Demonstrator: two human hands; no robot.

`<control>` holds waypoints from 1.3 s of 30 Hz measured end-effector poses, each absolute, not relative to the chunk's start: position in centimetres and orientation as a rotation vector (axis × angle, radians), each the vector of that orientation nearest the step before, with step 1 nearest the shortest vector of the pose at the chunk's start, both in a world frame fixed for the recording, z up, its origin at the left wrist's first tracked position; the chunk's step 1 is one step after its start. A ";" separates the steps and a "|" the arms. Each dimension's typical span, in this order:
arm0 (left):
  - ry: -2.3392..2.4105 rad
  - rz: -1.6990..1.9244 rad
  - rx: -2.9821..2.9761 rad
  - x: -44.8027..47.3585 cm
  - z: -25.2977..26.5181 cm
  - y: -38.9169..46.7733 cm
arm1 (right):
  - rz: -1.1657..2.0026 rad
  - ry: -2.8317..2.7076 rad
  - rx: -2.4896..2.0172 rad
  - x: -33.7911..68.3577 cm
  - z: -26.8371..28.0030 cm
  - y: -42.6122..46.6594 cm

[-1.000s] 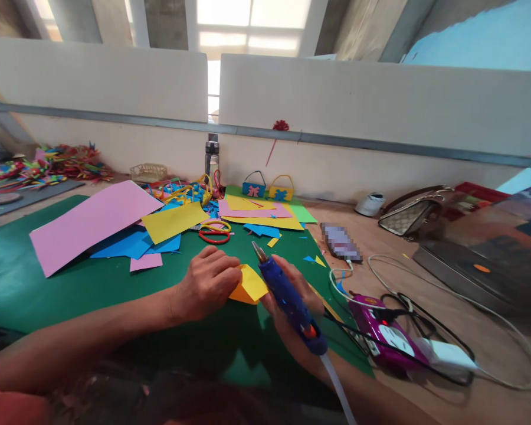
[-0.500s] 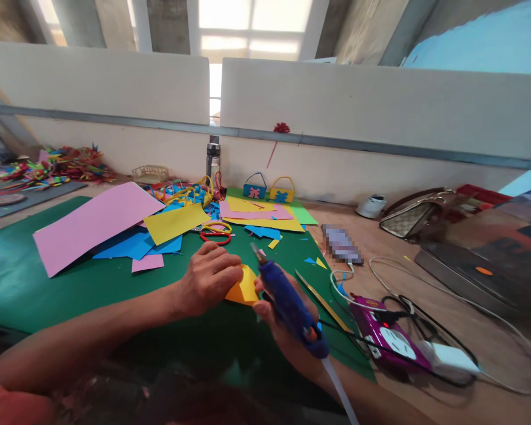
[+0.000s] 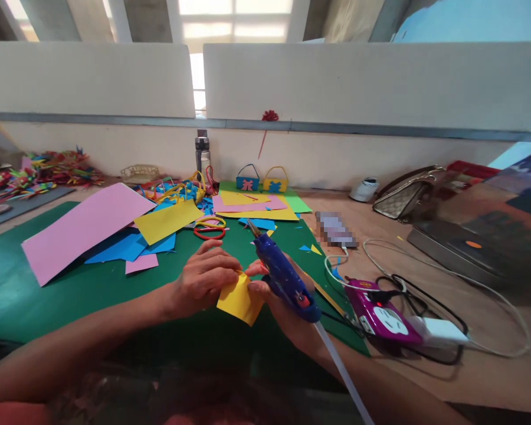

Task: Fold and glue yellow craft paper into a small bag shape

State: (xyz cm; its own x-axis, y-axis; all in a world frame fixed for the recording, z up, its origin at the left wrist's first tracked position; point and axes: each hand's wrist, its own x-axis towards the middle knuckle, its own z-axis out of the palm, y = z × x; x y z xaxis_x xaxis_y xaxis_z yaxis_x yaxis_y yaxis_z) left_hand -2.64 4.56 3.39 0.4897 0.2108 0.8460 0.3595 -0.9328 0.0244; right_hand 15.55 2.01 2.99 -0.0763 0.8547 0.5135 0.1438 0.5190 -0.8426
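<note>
A small folded yellow paper piece (image 3: 239, 300) is pinched between my two hands above the green mat (image 3: 115, 301). My left hand (image 3: 207, 276) is closed on its upper left edge. With thumb and fingertips, my right hand (image 3: 277, 295) touches the paper's upper right edge. That same hand also holds a blue glue gun (image 3: 287, 280), nozzle pointing up and away to the left, a white glue stick (image 3: 343, 369) trailing from its rear. Beyond my hands lie scissors (image 3: 210, 227) with red and yellow handles. The fold's inside is hidden.
Pink card (image 3: 88, 227), yellow card (image 3: 168, 221) and blue scraps lie left. Two small paper handbags (image 3: 275, 184) stand at the back. A purple power strip (image 3: 383, 316) with cables, a phone (image 3: 335, 229) and a dark case (image 3: 460, 254) occupy the right.
The yellow paper has turned so that a broad flat face shows, hanging lower between my hands. My left fingers have straightened somewhat along it. The glue gun stays in my right hand.
</note>
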 end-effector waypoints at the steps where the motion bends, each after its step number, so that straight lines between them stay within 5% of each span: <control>1: -0.497 -1.434 -2.581 -2.6 3.4 4.5 | 0.742 -1.542 -0.863 15.4 3.0 2.0; 39: -0.577 -1.602 -2.549 -2.5 2.7 4.0 | 0.601 -1.621 -0.900 15.3 3.1 1.5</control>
State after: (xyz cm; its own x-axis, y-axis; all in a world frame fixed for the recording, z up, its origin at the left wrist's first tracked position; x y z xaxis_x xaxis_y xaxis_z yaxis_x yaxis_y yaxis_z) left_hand -2.53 3.99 2.70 0.3839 0.2727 0.8822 0.3522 -0.9264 0.1331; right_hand 15.34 1.55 3.11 -0.0774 0.8125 0.5778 0.2398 0.5777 -0.7803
